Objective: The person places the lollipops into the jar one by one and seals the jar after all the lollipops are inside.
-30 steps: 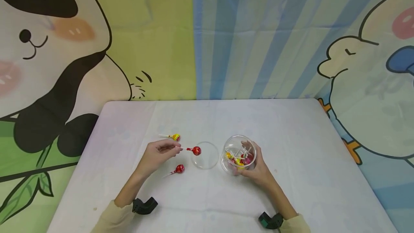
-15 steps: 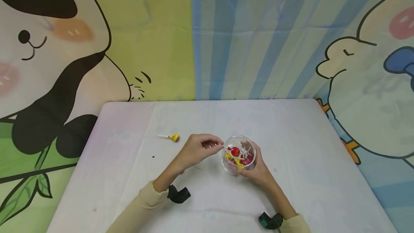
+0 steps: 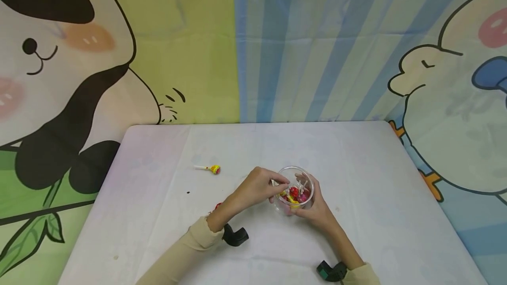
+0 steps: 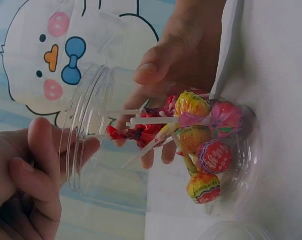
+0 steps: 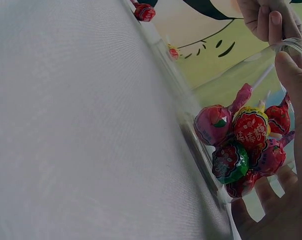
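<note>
A clear round jar (image 3: 295, 168) holding several wrapped lollipops stands on the white table. My right hand (image 3: 317, 201) grips its right side, fingers wrapped around the wall. At the mouth is my left hand (image 3: 265, 186), its fingertips just inside the rim. They pinch the white stick of a red lollipop (image 4: 150, 131), whose head hangs down among the others. Yellow, pink and red wrapped lollipops (image 5: 250, 127) lie at the jar's bottom, one with a green patch (image 5: 230, 162). Part of the left hand's grip is hidden behind its own fingers.
A yellow lollipop (image 3: 215, 169) lies on the table (image 3: 158, 166) to the left. Behind the left forearm, a red lollipop (image 3: 218, 206) shows only partly. The rim of a clear lid (image 4: 235, 230) appears beside the jar. Cartoon cloth (image 3: 317, 56) hangs behind the table.
My left hand has moved right from above the table to the jar's mouth, lowering the red lollipop inside. The right hand has kept its grip on the jar.
</note>
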The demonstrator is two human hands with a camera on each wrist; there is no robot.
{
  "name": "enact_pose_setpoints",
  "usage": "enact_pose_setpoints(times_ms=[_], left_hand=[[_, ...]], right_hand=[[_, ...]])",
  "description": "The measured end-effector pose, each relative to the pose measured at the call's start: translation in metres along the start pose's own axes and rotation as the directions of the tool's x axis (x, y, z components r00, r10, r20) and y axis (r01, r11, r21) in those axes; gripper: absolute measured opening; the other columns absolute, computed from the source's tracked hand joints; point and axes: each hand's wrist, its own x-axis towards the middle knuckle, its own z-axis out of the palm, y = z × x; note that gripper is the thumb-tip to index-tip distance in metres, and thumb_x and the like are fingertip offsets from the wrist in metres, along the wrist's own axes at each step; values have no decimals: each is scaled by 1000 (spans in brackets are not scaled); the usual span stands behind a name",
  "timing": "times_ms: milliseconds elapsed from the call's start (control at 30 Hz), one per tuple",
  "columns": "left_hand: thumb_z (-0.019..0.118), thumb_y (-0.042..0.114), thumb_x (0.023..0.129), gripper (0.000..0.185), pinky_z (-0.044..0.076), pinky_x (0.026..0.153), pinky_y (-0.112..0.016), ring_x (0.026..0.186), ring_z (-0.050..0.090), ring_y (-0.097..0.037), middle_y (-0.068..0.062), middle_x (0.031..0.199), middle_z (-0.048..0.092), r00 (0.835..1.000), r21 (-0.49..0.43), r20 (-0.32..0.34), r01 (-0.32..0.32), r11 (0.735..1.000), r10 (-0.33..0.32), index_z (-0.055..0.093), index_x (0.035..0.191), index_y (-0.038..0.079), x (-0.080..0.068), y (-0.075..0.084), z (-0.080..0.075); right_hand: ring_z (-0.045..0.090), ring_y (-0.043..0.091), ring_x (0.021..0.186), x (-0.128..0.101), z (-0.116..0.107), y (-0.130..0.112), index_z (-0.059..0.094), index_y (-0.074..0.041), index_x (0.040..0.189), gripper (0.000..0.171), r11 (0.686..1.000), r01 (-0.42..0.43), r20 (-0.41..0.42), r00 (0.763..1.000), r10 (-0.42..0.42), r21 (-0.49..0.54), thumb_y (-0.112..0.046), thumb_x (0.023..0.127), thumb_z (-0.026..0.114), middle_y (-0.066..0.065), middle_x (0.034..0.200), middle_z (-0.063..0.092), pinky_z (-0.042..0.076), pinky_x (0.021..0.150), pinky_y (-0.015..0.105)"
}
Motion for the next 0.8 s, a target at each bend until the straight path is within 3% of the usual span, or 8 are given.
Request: enact_pose_setpoints(times_ms=[200,400,633,800], left_hand=[[68,17,91,17,29,40,-15,37,54,-11,-4,71,74,999,32,39,16,999,-17,77,102,9,7,3,4],[69,18,90,16,28,40,-15,32,48,0,-2,52,65,995,139,82,35,990,-47,77,102,11,14,6,9],[67,21,91,18,31,40,-17,32,48,1,-1,63,70,992,216,91,71,974,-92,77,103,12,19,11,9],[67,23,91,20,34,45,-17,33,46,3,3,61,69,993,265,85,54,963,-79,75,107,13,13,11,7]], right_hand=[[36,14,138,0,-1,0,18,-15,151,103,1000,9,3,1000,-9,12,-9,71,83,6,152,36,28,104,7],[37,13,135,-1,-1,-2,18,-16,151,103,999,29,9,1000,-30,44,-6,71,82,8,151,36,31,104,8],[38,6,133,0,-1,-1,19,-21,151,104,998,28,-2,1000,-28,49,-5,71,83,9,151,36,29,104,6],[36,18,139,0,0,-1,20,-26,150,104,1000,-5,-7,1000,5,29,-7,71,83,6,152,37,27,105,6]])
